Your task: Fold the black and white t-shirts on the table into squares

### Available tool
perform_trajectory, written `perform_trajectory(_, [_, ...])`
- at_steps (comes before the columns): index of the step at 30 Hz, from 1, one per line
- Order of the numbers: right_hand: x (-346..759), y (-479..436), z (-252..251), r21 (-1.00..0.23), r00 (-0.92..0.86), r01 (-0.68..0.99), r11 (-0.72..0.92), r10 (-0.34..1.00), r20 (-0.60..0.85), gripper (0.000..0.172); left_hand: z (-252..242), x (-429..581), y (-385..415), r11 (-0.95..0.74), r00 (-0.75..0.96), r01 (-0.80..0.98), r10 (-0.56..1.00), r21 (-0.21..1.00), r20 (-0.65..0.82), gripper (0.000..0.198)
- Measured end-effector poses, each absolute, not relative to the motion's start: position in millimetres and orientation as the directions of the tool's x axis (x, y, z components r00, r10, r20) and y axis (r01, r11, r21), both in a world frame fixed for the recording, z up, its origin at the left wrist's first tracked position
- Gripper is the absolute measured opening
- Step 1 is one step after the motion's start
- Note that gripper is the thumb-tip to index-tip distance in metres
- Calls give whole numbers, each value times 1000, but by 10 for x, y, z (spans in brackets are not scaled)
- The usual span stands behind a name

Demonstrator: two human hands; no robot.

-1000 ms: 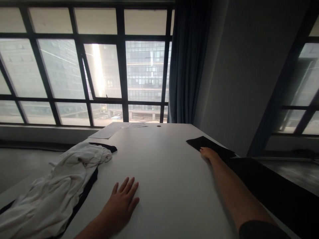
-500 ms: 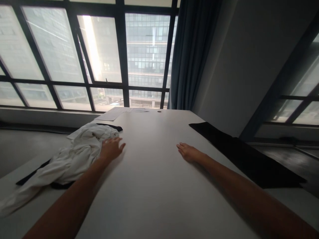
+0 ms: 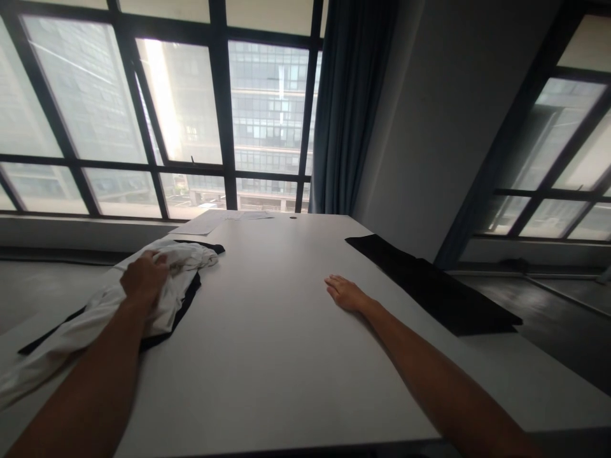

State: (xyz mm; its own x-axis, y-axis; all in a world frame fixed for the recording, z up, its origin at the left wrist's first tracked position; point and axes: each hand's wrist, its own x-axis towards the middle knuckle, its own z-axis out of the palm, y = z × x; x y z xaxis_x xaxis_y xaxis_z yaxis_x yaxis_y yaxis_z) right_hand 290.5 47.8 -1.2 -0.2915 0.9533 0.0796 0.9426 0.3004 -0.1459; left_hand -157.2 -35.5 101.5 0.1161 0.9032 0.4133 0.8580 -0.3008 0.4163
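Observation:
My left hand (image 3: 144, 277) is on a crumpled white garment (image 3: 184, 257) at the left of the table, its fingers bent into the fabric; the fingertips are partly hidden. Black cloth (image 3: 187, 302) lies under the garment and shows along its right side and at its far end. My right hand (image 3: 346, 294) rests palm down on the bare white tabletop (image 3: 267, 356), fingers stretched out and holding nothing. To the right of that hand, a folded black cloth (image 3: 429, 286) lies flat along the table's right side.
Sheets of paper (image 3: 200, 222) lie at the far left corner of the table. A small dark round spot (image 3: 293, 217) marks the far end. Behind stand large framed windows (image 3: 270, 114), a blue curtain (image 3: 353, 114) and a grey column (image 3: 410, 140).
My left hand has moved left over the white garment and closed into it. The garment has shifted left, baring more black cloth. My right hand stays on the table; the view has turned slightly right.

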Motion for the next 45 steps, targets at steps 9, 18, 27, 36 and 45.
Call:
perform_trajectory(9, [2760,408,33,-259,-428,838,479,874,231,60,463,-286,-415,-707,585,481,699,519,410,35])
perform_trajectory(18, [2291,15,160,-439,-720,498,748,639,272,55,625,-870,-196,-209,157,972,914,103,375,48])
perform_trajectory(27, [2303,7,200,-395,-704,561,728,670,235,61,534,-1295,-26,190,-197,980,952,52,234,27])
perform_trajectory(36, [2461,285,-23,-290,-552,682,672,732,398,78,332,-343,-141,-569,488,401,796,718,358,34])
perform_trajectory(45, [2427,252,59,-384,-840,239,892,389,379,60,304,-137,-272,-422,748,193,648,886,146,35])
